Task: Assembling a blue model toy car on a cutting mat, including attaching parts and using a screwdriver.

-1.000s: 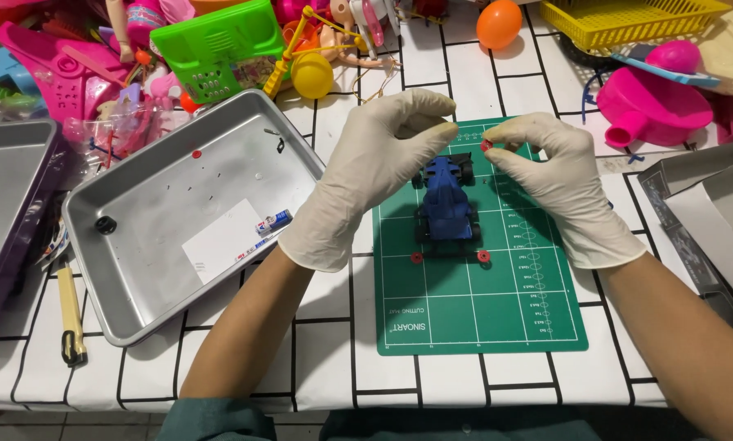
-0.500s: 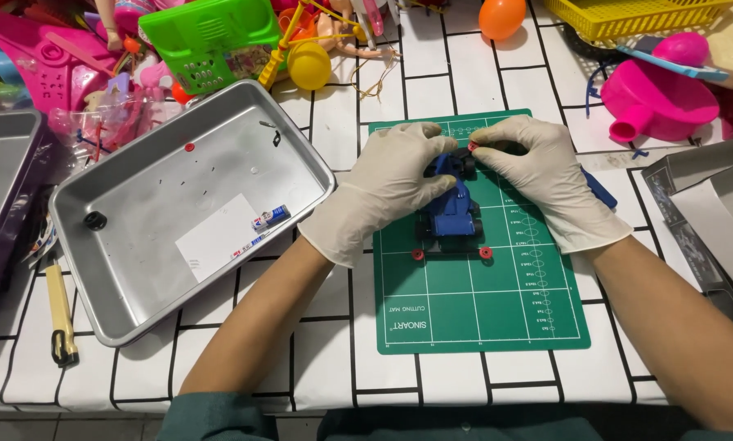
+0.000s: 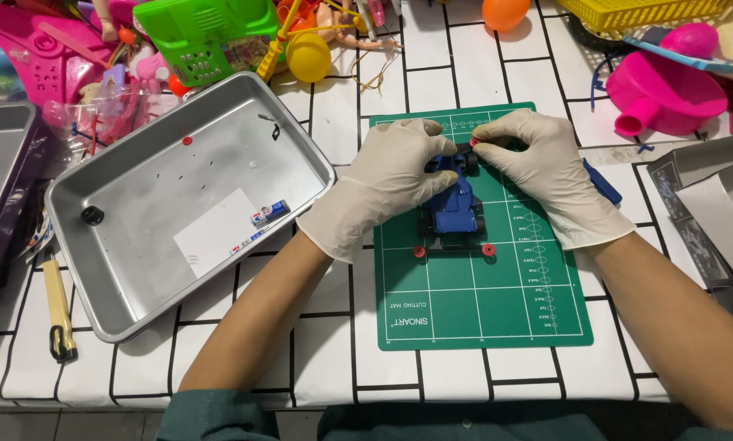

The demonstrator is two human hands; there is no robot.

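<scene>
**Two gloved hands on a blue toy racing car**

A blue toy racing car (image 3: pixel 455 204) sits on a green cutting mat (image 3: pixel 481 302), nose toward the person, with two small red wheel hubs sticking out at its near axle. The mat lies on a desk (image 3: pixel 334 343) covered in a white cloth with a black grid.

The left hand (image 3: pixel 387 184), in a white glove, lies over the car's left side with fingers curled around the body near its far end; its grip is closed on the car. The right hand (image 3: pixel 546 175), also gloved, pinches a small red hub (image 3: pixel 475 141) between thumb and forefinger, just beside the black wheel at the car's far right corner. Whether the hub touches the wheel cannot be told.

Left of the mat stands a shallow metal baking tray (image 3: pixel 121 302) holding a white paper slip (image 3: pixel 217 234), a small tube (image 3: pixel 270 214), a black wheel (image 3: pixel 92 216) and tiny red bits. A yellow-handled tool (image 3: pixel 58 310) lies beside the tray. Along the far edge are a green plastic basket (image 3: pixel 207 37), a yellow ball (image 3: pixel 308 55) and a pink toy pot (image 3: pixel 665 86).
</scene>
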